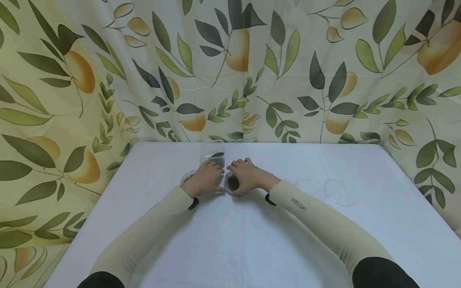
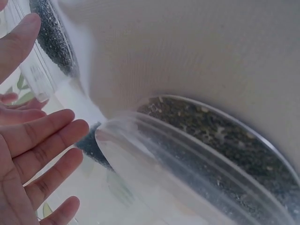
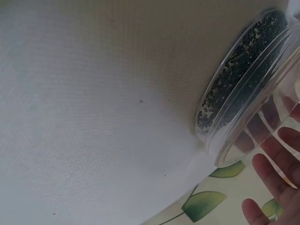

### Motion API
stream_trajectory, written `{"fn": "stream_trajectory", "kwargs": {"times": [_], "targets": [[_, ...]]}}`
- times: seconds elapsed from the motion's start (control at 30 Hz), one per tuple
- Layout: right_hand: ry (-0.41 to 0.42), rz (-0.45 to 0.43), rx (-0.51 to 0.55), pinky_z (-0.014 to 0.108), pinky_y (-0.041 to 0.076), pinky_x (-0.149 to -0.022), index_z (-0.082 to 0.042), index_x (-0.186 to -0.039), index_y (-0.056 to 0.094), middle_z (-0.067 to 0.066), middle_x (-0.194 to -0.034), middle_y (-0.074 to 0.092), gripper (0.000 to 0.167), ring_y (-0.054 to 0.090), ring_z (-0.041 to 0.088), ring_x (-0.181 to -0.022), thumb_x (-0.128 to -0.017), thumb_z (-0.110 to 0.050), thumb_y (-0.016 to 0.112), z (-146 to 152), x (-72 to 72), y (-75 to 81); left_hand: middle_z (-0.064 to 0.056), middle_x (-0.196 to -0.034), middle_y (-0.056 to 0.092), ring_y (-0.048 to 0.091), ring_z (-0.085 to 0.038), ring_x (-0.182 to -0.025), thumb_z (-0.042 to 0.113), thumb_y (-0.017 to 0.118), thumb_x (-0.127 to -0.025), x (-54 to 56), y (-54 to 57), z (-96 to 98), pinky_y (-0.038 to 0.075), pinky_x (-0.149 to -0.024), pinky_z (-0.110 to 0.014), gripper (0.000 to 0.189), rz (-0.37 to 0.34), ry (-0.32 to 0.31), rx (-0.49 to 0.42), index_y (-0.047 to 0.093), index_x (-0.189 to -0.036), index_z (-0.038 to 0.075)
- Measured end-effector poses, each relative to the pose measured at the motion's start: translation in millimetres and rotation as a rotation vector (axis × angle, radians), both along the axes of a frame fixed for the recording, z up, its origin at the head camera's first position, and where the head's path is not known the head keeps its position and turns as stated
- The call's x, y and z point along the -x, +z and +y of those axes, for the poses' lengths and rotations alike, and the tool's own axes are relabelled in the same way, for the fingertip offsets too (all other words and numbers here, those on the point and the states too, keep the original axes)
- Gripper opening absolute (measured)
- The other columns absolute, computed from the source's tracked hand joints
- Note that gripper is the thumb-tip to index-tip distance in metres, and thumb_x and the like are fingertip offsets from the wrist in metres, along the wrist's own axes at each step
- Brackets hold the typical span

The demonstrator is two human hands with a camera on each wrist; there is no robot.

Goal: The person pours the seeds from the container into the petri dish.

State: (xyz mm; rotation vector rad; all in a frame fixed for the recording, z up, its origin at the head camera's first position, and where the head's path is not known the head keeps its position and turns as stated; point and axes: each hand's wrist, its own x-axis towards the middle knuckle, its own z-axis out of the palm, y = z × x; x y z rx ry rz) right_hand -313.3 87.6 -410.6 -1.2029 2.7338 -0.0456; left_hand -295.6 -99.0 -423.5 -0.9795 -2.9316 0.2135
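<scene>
My right hand holds a small round clear tub of dark grains, with thumb in front and fingers behind. In the right wrist view the same tub shows a dark layer and a clear wall, several fingers spread beside it. My left hand is just left of that tub, its fingers straight and apart. Beneath and left of it is a second round clear tub, partly hidden; the left wrist view shows this tub with dark, speckled grains.
Behind the left hand stands a taller clear container with something dark inside. Two clear round lids, one farther left and one nearer the edge, lie on the white table to the right. A leaf-patterned curtain hangs behind.
</scene>
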Motion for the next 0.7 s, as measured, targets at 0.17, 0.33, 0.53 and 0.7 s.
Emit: {"fn": "stream_trajectory", "kwargs": {"times": [0.17,0.33,0.53,0.7], "targets": [[-0.001,0.006,-0.007,0.05,0.034,-0.098,-0.004,-0.136,0.043,0.012,-0.133,0.049,0.084,0.043,0.027,-0.123,-0.072,-0.05,0.071,-1,-0.5,0.3,-0.007,-0.114,0.063,0.053,-0.025,-0.111,0.063,0.066,-0.073,-1.9,4.0,-1.6,0.039,-0.1,-0.043,0.071,0.001,0.01,0.009,0.062,-0.117,0.007],[-0.001,0.004,-0.005,0.05,0.034,-0.098,-0.005,-0.136,0.044,0.012,-0.132,0.049,0.082,0.044,0.027,-0.123,-0.073,-0.05,0.07,-1,-0.7,0.5,-0.007,-0.118,0.062,0.052,-0.026,-0.115,0.063,0.065,-0.074,-2.1,5.5,-5.6,0.038,-0.102,-0.044,0.073,-0.004,0.029,0.01,0.06,-0.12,0.007],[-0.002,-0.023,0.003,0.05,0.034,-0.097,-0.006,-0.132,0.05,0.011,-0.129,0.052,0.075,0.046,0.027,-0.121,-0.073,-0.048,0.07,0,-0.6,1.3,-0.007,-0.119,0.062,0.052,-0.025,-0.115,0.064,0.064,-0.075,-1.0,3.0,-10.2,0.038,-0.102,-0.044,0.073,-0.005,0.037,0.015,0.06,-0.122,0.008],[-0.006,-0.036,0.002,0.049,0.034,-0.096,-0.01,-0.128,0.055,0.008,-0.125,0.054,0.068,0.048,0.025,-0.117,-0.074,-0.047,0.071,1,-0.1,-1.8,-0.008,-0.124,0.059,0.05,-0.027,-0.12,0.061,0.063,-0.077,-1.2,5.6,-10.8,0.037,-0.104,-0.044,0.073,-0.035,0.046,0.002,0.056,-0.126,0.007]]}}
